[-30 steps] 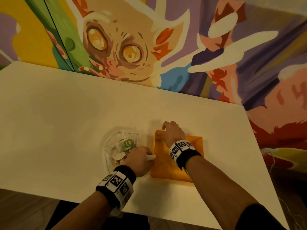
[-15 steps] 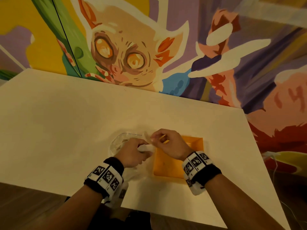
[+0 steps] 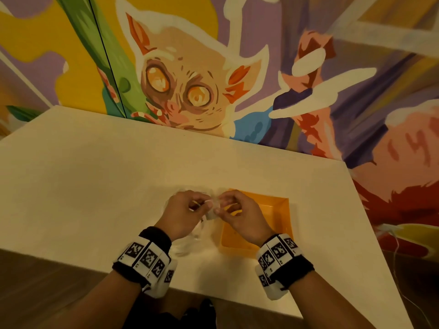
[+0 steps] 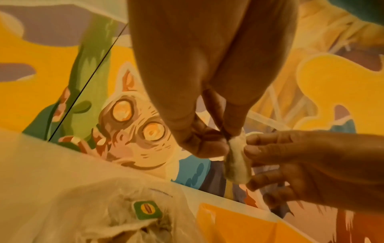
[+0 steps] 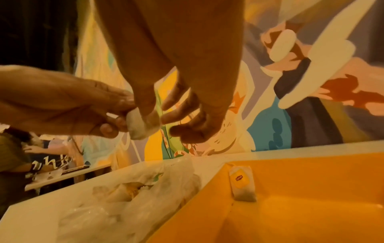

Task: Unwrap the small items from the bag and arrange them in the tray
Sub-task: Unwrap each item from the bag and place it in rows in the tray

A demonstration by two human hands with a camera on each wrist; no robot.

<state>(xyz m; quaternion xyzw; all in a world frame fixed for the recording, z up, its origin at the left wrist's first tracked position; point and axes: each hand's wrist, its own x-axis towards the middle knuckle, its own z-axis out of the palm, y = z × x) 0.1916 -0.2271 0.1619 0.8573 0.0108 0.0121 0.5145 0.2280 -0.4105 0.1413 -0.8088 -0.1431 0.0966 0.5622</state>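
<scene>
- Two hands meet above the gap between bag (image 3: pixel 190 241) and tray (image 3: pixel 280 210): your left hand (image 3: pixel 183 217) and right hand (image 3: pixel 240 217) both pinch one small white packet (image 4: pixel 236 164), thumb and fingertips clamped on its opposite edges.
- The packet hangs in the air clear of the table (image 3: pixel 95 186), just over the tray's left rim.
- One item (image 5: pixel 243 184) with a yellow label already lies in the tray's far left corner, leaning on the wall.
- The bag, clear plastic, lies left of the tray and holds more pale packets, one with a green label (image 4: pixel 147 210).
- Handling judgement: the packet looks light, soft and thin; its wrapper should tear easily and could spill or rip its contents.
- Advice: hold it at the top seam, fingertips close together, and pull apart gently.
- Step in hand appears to be opening the wrapper; most items remain in the bag.
</scene>
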